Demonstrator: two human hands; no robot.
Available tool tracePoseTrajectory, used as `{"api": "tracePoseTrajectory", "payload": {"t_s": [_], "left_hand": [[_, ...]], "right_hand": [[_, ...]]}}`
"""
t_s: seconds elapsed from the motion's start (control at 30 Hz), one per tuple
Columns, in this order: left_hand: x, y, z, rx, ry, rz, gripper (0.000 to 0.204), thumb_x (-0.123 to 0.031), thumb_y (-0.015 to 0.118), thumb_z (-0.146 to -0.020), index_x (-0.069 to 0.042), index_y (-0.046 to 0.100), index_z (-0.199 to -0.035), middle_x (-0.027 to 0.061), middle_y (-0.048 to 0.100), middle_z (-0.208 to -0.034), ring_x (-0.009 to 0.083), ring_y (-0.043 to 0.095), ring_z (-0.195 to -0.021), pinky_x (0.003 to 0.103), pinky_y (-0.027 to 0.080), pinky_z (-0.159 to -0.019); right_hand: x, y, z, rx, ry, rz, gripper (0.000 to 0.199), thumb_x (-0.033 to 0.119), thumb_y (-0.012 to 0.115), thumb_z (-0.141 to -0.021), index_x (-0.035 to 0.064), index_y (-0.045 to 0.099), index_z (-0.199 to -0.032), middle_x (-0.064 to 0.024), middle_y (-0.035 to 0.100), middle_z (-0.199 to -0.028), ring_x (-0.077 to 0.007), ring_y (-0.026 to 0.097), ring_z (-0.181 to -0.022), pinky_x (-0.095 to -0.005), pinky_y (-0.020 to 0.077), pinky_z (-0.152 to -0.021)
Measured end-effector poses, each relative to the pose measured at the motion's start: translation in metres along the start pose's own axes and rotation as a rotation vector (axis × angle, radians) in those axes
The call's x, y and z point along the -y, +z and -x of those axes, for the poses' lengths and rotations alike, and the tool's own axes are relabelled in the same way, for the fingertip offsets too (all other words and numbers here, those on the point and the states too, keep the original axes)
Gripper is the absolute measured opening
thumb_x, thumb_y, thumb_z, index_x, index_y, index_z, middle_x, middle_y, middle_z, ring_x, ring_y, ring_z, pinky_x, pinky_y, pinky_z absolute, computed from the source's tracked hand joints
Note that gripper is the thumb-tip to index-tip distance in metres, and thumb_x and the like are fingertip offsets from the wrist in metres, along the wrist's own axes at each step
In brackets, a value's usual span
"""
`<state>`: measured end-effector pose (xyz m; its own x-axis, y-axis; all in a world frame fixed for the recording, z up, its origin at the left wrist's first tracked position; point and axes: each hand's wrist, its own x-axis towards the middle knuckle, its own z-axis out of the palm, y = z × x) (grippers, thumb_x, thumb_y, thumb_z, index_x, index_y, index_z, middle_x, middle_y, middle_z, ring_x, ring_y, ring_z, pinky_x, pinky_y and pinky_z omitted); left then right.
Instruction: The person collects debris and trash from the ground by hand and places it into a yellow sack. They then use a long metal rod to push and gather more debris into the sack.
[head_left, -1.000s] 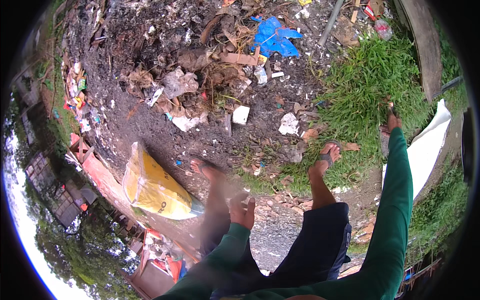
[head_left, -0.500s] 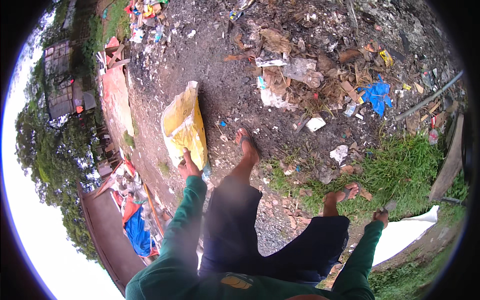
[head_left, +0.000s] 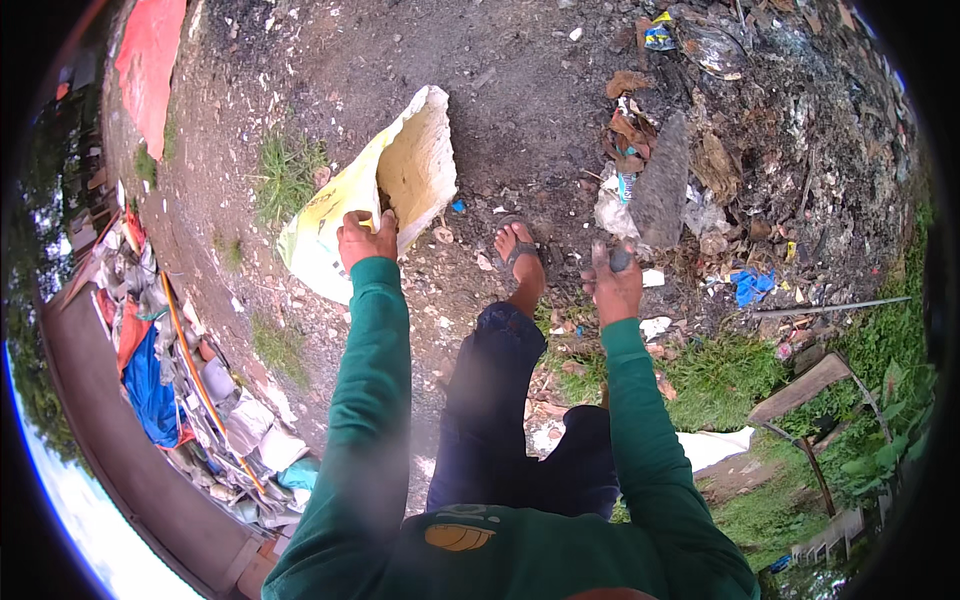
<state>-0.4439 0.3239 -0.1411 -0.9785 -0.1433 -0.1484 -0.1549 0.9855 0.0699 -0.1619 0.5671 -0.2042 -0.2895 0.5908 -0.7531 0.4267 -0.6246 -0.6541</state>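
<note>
One large sack [head_left: 335,212], lying tilted on the dirt with its mouth gaping away to the right; one grey blade-like piece [head_left: 663,185], extending over the litter right of the sack.

Left hand [head_left: 367,240]: fingers are curling over the sack's near lip, pinching its sheet. Right hand [head_left: 614,288], well right of the sack: fingers are apparently wrapping the blade-like piece's near end; exact grip partly hidden.

Handling, judged: the sack is probably being light and limp, though its rim is keeping enough stiffness to stand open. Smooth outer faces may be slipping under dry fingers; a worn edge could be tearing. Best hold: the lip, bunched in the fist. The blade-like piece is seeming stiff, moderately light, best taken by its near end.

Appearance: the sack is showing white and yellow outside, creased, with a pale tan lining and an uneven rim; a dark patch is showing inside, unidentifiable. The blade-like piece is looking long, flat, mottled. Right of the sack, a sandalled foot [head_left: 520,250] is resting.
</note>
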Motion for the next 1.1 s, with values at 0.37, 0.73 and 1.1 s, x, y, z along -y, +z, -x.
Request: {"api": "tracePoseTrajectory", "payload": {"t_s": [0.37, 0.73, 1.1], "left_hand": [[0.027, 0.022, -0.053, -0.043, -0.744, 1.142, 0.046, -0.046, 0.074, -0.096, -0.004, 0.069, -0.114, 0.0064, 0.070, -0.094, 0.0220, 0.062, -0.070, 0.038, 0.051, -0.057], [0.026, 0.038, 0.002, -0.275, -0.595, 0.730, 0.064, -0.048, 0.046, -0.109, 0.012, 0.069, -0.111, 0.0198, 0.074, -0.094, 0.0311, 0.066, -0.083, 0.041, 0.054, -0.080], [-0.162, 0.180, 0.083, 0.012, -0.049, 0.622, 0.063, -0.050, 0.051, -0.109, 0.011, 0.061, -0.122, 0.0294, 0.070, -0.113, 0.0368, 0.065, -0.101, 0.042, 0.049, -0.096]], "right_hand": [[-0.031, 0.299, -0.098, 0.251, 0.068, 0.673, 0.056, 0.038, 0.089, -0.077, -0.0087, 0.073, -0.103, -0.0217, 0.075, -0.092, -0.0301, 0.074, -0.076, -0.0379, 0.0617, -0.068], [-0.081, 0.203, 0.002, 0.397, 0.437, 0.072, 0.029, 0.017, 0.077, -0.075, -0.0049, 0.072, -0.093, -0.0201, 0.076, -0.083, -0.0310, 0.077, -0.077, -0.0395, 0.0608, -0.072], [-0.037, -0.020, -0.138, 0.023, -0.279, 0.793, 0.047, 0.040, 0.080, -0.087, -0.0025, 0.066, -0.102, -0.0303, 0.072, -0.095, -0.0493, 0.070, -0.092, -0.0544, 0.0558, -0.081]]}}
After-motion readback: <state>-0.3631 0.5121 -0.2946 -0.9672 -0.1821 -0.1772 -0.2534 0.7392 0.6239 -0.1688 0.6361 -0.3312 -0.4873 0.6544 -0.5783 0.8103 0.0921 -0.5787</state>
